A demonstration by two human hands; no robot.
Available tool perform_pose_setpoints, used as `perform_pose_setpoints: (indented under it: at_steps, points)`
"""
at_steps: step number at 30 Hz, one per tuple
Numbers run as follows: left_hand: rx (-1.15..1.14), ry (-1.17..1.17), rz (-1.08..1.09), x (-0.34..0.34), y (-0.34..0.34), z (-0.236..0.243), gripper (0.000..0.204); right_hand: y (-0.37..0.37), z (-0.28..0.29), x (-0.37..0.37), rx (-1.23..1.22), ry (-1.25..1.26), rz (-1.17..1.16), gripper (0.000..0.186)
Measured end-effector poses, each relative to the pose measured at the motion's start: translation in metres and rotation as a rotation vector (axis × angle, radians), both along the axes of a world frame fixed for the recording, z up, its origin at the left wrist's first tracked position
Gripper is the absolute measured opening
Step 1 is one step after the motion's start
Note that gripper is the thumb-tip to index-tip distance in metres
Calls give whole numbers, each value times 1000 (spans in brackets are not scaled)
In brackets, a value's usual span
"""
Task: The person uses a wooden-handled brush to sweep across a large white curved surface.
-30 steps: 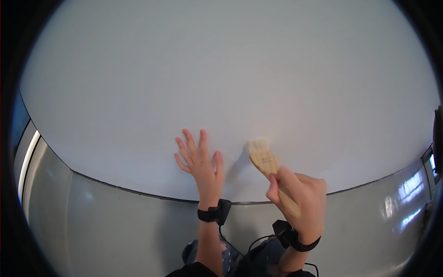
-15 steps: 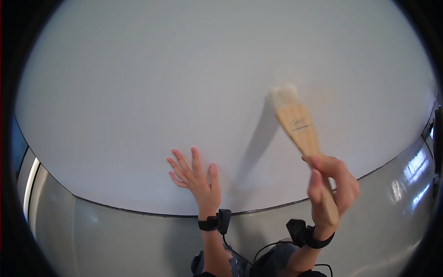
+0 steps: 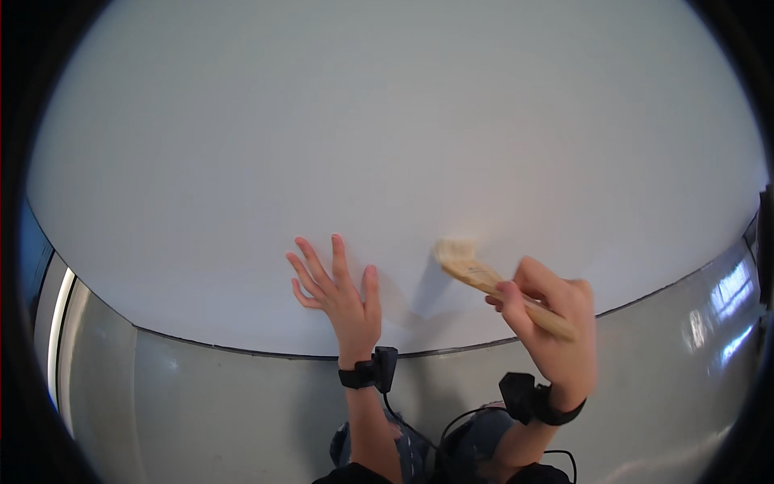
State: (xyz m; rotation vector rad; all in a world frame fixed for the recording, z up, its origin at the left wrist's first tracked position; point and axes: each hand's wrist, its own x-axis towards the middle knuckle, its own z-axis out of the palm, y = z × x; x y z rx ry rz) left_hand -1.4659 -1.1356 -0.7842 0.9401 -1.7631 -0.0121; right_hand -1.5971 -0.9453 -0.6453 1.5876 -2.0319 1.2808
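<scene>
So from the head view, the star of the show is a flat, light-yellow wooden brush with pale cream bristles [image 3: 482, 279]. The wood is plain apart from a small dark marking on the wide part, and it narrows into a slim handle with a rounded end. The bristles look dry-ish and fluffy, a bit blurry, spread into a short wide tuft.

It's over the near part of a huge smooth white tabletop [image 3: 387, 145], right of the person's bare left hand [image 3: 345, 310]. Bristle end points away and to the left, handle end comes back to the right, so the long axis runs on a slant, leaning more sideways than straight ahead. A soft shadow sits just beside the bristles; honestly can't tell if the tips touch the white.

The bare right hand [image 3: 564, 343] has thumb and fingers pinched on the handle, with its tail end sticking out over the palm. Left hand is palm down near the table's edge, fingers spread wide, nothing in it. Both wrists wear black straps with chunky black blocks [image 3: 385, 369], above a shiny grey floor [image 3: 218, 403].
</scene>
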Motion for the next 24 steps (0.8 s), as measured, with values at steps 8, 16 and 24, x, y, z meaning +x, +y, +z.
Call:
perform_pose_setpoints:
  at_steps: [8,16,24]
  points:
    - [31,-9,-38,-8,2,7,62,28,12,-19,50,-47,173,15]
    - [64,10,-42,-6,1,10,62,11,12,-18,-793,-150,60,16]
    - [46,14,-33,0,1,7,62,19,11,-20,-357,-167,-122,13]
